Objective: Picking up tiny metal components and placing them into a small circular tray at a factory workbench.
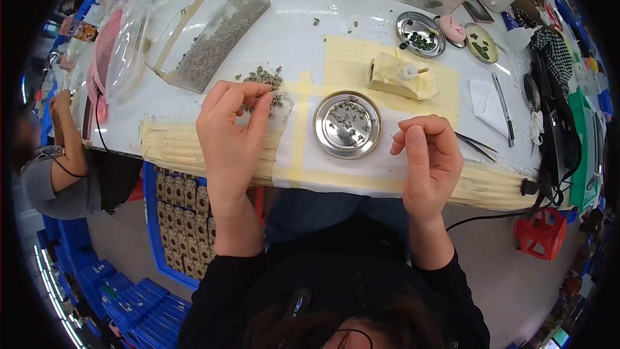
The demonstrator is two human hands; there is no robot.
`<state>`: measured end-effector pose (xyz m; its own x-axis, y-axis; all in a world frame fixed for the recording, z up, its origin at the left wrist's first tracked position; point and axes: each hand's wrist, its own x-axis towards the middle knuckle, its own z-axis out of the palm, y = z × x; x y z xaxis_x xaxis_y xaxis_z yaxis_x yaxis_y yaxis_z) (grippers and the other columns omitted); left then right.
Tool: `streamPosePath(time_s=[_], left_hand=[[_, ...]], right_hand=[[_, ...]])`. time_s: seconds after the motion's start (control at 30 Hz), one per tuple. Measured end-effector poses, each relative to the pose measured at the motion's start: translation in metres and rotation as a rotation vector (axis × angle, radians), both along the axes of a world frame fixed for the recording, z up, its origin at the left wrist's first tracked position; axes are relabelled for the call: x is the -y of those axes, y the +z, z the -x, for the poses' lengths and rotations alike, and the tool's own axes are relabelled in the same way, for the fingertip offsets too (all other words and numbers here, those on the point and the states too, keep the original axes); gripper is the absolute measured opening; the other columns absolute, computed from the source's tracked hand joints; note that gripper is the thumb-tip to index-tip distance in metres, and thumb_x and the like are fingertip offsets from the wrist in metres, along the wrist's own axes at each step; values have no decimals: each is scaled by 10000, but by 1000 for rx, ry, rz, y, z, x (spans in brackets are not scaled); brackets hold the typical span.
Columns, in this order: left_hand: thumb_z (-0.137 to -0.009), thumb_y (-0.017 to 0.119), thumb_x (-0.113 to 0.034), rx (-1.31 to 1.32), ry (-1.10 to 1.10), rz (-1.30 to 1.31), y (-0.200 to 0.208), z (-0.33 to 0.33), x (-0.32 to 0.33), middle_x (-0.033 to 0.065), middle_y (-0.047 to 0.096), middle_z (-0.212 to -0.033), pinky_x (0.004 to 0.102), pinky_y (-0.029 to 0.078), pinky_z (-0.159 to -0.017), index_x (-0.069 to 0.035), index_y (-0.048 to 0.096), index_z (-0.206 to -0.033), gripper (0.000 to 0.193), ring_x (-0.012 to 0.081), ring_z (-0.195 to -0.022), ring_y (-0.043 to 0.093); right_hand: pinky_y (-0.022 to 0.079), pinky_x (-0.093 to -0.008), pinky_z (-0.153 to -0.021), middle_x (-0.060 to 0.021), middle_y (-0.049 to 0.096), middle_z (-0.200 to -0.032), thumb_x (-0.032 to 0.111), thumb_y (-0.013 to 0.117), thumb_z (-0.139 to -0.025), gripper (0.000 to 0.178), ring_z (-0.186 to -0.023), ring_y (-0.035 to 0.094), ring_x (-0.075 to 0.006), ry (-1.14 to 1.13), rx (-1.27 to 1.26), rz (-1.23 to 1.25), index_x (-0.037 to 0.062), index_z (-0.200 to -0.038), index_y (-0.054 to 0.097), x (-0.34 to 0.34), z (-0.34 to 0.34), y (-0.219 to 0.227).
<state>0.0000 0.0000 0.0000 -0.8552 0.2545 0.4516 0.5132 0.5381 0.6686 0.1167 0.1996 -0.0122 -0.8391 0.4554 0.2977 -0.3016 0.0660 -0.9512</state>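
Observation:
My left hand (pixel 229 129) is at the pile of small grey-green pieces (pixel 265 76) on the table, thumb and forefinger brought together in a pinch. Whatever lies between those fingertips is too small to make out. Right of it a round metal dish (pixel 336 153) holds scattered small pieces of a similar colour. My right hand (pixel 429 161) hovers just right of the dish, thumb against curled fingers; any held thing is hidden. Black tweezers (pixel 476 146) lie beyond that hand's right side. Behind the dish stands a tape-wrapped block (pixel 397 77) with a thin stick on it.
A clear bin (pixel 223 42) of grey pieces lies at the back left. Two round dishes with green pieces, a metal one (pixel 420 19) and a pale one (pixel 482 43), sit back right. A pen (pixel 502 106) lies rightward. Another person (pixel 61 178) sits at far left.

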Motion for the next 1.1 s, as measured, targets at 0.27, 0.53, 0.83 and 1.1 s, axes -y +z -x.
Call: streamPosePath(time_s=[0.27,0.53,0.83,1.1], left_hand=[[-777,726,0,89,-71,72,-4,-1,1,43,570,-768,268,388,-615,12,684,-862,96,131,-711,517],[-841,695,-5,61,-153,-42,-2,0,-1,46,638,-830,258,425,-634,15,677,-922,85,108,-731,555],[-902,656,2,834,-580,-933,-5,-26,-28,96,708,-919,220,527,-739,49,673,-1050,157,97,-826,660],[-856,666,57,463,-538,-681,-13,-38,-46,87,706,-931,244,527,-738,26,690,-1069,216,128,-828,665]], right_hand=[[438,-208,-647,-41,621,-828,66,585,-968,93,-699,529,-67,14,-25,31,-25,-985,596,1,2,-2],[444,-210,-655,-39,623,-832,66,585,-967,93,-708,541,-72,19,-10,47,-24,-989,596,2,1,-1],[461,-235,-651,-73,647,-835,5,679,-852,95,-703,580,-114,92,-10,-156,-21,-943,673,2,4,-1],[466,-243,-627,-71,651,-835,-29,692,-824,133,-677,585,-128,77,-97,-270,-14,-956,683,0,8,-1]])
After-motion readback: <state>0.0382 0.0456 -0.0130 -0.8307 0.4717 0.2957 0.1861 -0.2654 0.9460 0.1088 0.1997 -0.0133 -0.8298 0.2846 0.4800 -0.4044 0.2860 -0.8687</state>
